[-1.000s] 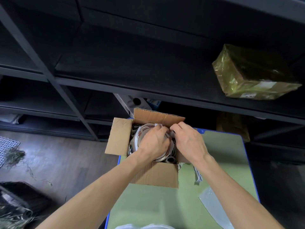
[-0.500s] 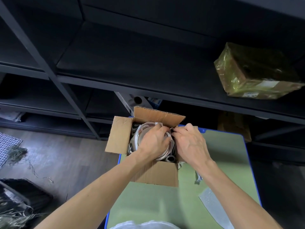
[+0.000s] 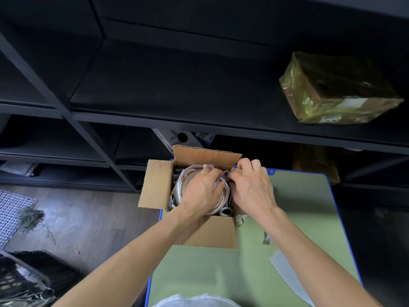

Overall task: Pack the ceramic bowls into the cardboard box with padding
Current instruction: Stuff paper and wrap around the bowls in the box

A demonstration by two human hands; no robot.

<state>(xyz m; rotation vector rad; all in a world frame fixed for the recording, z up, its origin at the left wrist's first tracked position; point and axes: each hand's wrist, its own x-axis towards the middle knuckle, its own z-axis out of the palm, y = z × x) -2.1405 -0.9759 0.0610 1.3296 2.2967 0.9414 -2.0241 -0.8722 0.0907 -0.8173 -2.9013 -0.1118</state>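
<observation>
A brown corrugated cardboard box [image 3: 210, 233] stands with its flaps open at the far left corner of the matte green, blue-edged tabletop [image 3: 298, 207]. Inside it sit the wrapped bowls [image 3: 183, 185], a round bundle in pale, crinkled paper. The left hand [image 3: 199, 191] curls over the bundle's top, its grip closed round the far rim. The right hand [image 3: 252, 189] pinches the paper padding [image 3: 228, 173] beside it. Since a second ago the left hand stays put, while the right has shifted slightly towards the box's far right corner.
</observation>
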